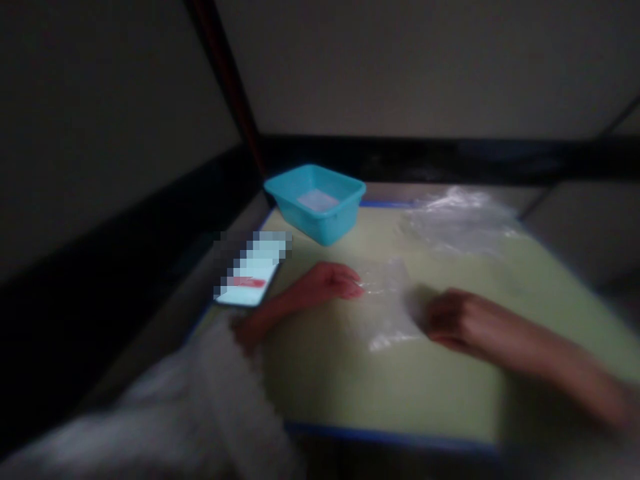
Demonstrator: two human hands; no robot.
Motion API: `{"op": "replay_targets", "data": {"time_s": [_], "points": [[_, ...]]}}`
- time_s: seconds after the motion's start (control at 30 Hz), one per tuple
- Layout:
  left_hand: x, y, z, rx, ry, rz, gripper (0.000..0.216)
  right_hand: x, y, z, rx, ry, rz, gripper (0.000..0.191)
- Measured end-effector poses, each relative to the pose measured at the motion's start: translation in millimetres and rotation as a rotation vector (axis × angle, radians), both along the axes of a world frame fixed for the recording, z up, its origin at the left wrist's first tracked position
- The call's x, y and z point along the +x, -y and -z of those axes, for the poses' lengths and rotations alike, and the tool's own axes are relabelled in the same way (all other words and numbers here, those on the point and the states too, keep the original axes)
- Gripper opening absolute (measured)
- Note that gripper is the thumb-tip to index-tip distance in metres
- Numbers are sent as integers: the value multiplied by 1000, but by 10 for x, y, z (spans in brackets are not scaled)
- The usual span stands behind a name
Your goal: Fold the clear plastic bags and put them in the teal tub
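Note:
The picture is dim and smeared by motion. A clear plastic bag lies on the pale green mat between my hands. My left hand rests at the bag's left edge with its fingers curled onto the plastic. My right hand sits at the bag's right edge, fingers folded in, seemingly pinching the plastic. A white fuzzy sleeve covers my left forearm.
A turquoise plastic tub with something pale inside stands at the back left of the mat. A heap of clear plastic bags lies at the back right. A phone with a lit screen lies on the left edge. Dark walls close in behind.

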State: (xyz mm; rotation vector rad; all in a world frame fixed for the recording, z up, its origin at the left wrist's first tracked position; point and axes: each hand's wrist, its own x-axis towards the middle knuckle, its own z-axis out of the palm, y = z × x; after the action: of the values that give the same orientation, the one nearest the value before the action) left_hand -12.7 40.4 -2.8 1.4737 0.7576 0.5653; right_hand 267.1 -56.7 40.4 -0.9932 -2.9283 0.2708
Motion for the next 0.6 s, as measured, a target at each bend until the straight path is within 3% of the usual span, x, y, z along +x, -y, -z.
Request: {"op": "replay_targets", "data": {"time_s": [0.37,0.6], "points": [[9,6,-6,9,-19,0,31,6,10,195,270,59,-34,24],[-13,-6,52,15,-3,14,27,31,-26,338,325,6,-48,25]]}}
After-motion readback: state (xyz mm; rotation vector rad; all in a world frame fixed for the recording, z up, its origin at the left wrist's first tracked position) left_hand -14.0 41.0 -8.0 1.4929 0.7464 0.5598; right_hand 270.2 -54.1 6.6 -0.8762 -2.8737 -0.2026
